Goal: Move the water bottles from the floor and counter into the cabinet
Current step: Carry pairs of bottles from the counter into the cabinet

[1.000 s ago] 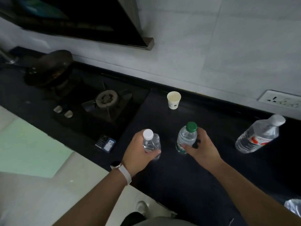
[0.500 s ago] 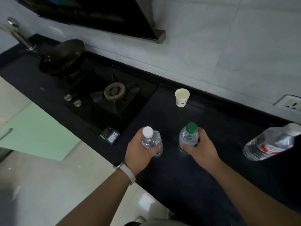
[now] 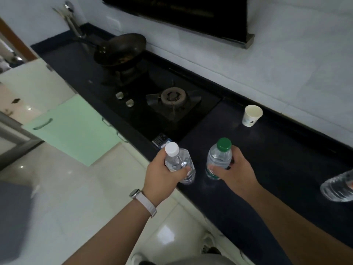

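- Dark worktop (image 3: pixel 286 159) runs along a pale tiled wall (image 3: pixel 286 64); glossy light floor (image 3: pixel 57 197) lies below it
- Left hand (image 3: pixel 162 175), with a watch (image 3: pixel 134 193) on the wrist, has its fingers wrapped round a white-capped bottle (image 3: pixel 179 163) at the worktop's front edge
- Right hand (image 3: pixel 235 173) grips a green-capped bottle (image 3: pixel 219 157) just beside it; both are upright; whether their bases touch the surface, I cannot tell
- A third bottle (image 3: pixel 338 188) lies on its side at the right edge, well apart
- Paper cup (image 3: pixel 252 115) stands near the wall
- Gas hob (image 3: pixel 202 108) is set into the worktop; a dark pan (image 3: pixel 122 48) sits on its far burner, under a black hood (image 3: pixel 191 12)
- Pale green cabinet door (image 3: pixel 72 129) stands open below
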